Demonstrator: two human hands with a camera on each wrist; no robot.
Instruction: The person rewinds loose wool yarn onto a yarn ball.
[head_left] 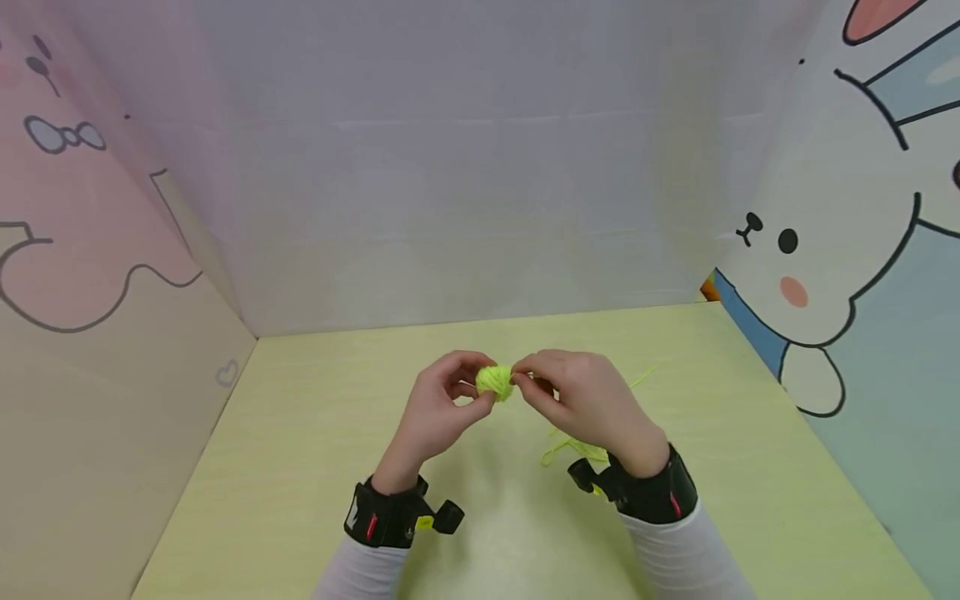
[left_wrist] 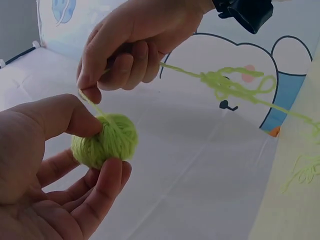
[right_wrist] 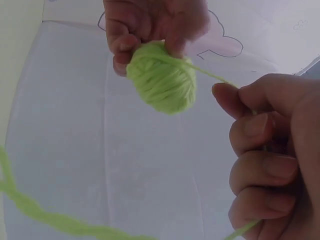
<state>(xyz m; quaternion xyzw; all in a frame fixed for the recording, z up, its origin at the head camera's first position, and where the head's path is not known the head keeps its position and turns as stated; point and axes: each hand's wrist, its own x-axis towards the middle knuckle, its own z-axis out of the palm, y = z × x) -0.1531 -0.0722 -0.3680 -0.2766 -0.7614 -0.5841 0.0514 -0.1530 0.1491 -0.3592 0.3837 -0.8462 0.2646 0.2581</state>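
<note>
A small ball of yellow-green yarn [head_left: 493,381] is held up over the table by my left hand [head_left: 438,408], thumb on one side and fingers on the other. The windings of the yarn ball [left_wrist: 112,142] show well in the left wrist view. From the ball a short strand [right_wrist: 212,75] runs to my right hand [head_left: 581,396], which pinches it between thumb and forefinger. In the right wrist view the other fingers [right_wrist: 262,170] curl in, and the yarn leaves below them. A loose tangle of yarn [left_wrist: 235,85] trails beyond the right hand.
More loose yarn [head_left: 585,450] shows on the pale yellow table [head_left: 315,467], partly hidden by the right wrist. White and cartoon-printed curtains [head_left: 480,183] enclose the back and sides. Each wrist wears a black strap with a camera [head_left: 386,512].
</note>
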